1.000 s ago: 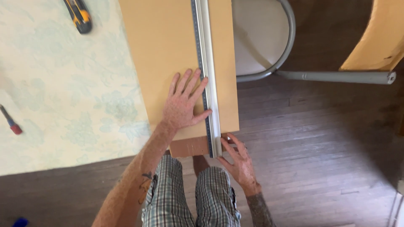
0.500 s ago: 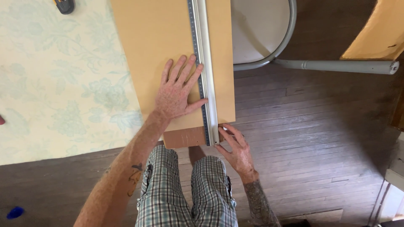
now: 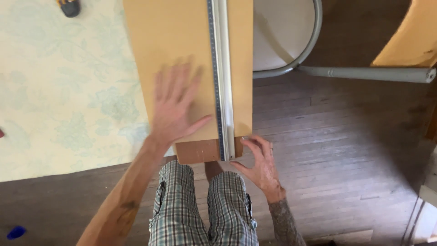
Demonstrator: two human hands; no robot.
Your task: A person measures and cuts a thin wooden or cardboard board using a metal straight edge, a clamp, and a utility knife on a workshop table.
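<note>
A dark wooden floor (image 3: 346,150) fills the near and right of the scene, with a pale floral rug (image 3: 68,105) on the left. Over both lies a long tan board (image 3: 173,45), running from the far edge toward the person's knees, with a darker brown piece (image 3: 198,151) showing under its near end. Along the board's right part rests a long metal straightedge (image 3: 221,77), its near end just past the board's near edge. A grey metal chair frame (image 3: 314,50) stands to the far right. The left hand (image 3: 175,107) is spread wide, fingers splayed, blurred over the board just left of the straightedge (whether it presses down cannot be told). The right hand (image 3: 257,166) is open too, its fingertips at the straightedge's near end, holding nothing. The step in hand looks like setting the straightedge in line; a next move would call for firm pressure so that it cannot slip.
</note>
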